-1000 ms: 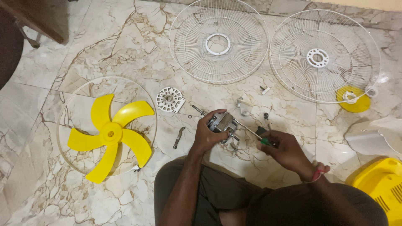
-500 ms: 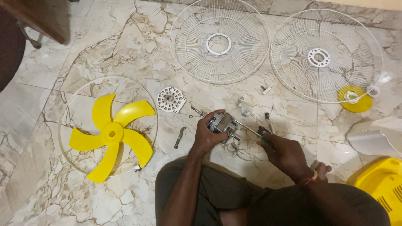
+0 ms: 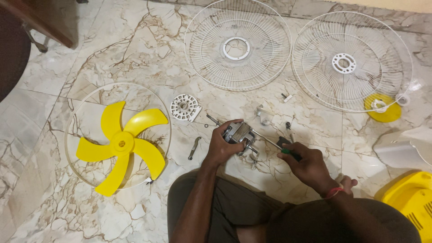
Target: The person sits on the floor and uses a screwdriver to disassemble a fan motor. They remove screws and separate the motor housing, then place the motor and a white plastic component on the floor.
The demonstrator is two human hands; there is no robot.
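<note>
Two hands busy, left hand gripping boxy metal motor, right hand clasping slim-shafted screwdriver

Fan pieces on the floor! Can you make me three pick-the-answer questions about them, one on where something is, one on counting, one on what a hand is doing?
1. Where does the yellow fan blade lie?
A. Inside a thin ring on the floor
B. On top of a wire grille
C. In the person's lap

2. How many white wire grilles are on the floor?
A. One
B. Two
C. Four

3. What is the right hand doing?
A. Resting flat on the floor
B. Gripping a screwdriver
C. Lifting a grille

Answers:
1 A, the ring circles the blade.
2 B, one grille lies beside another grille.
3 B, its fingers wrap the handle, while the left hand holds the motor.
</note>
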